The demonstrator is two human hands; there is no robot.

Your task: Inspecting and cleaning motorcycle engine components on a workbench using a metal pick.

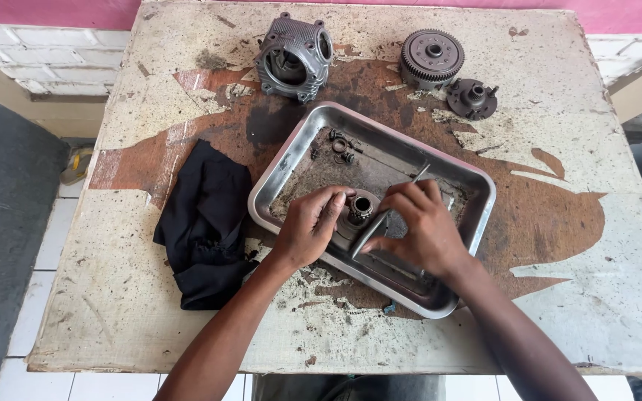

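Note:
A dented steel tray (284, 160) lies on a worn table (559, 245). Inside it stands a small round metal part with a toothed centre (360, 208). My left hand (307, 225) grips that part from the left side. My right hand (419, 225) holds a thin metal tool (374, 228) whose lower end reaches the part's right side; its tip pokes out above my fingers. Several small bolts and washers (340, 143) lie in the tray's far corner.
A black rag (203, 223) lies left of the tray. At the table's far side stand a grey engine cylinder housing (294, 58), a toothed clutch gear (432, 56) and a smaller hub (472, 97). White tiled floor shows at left.

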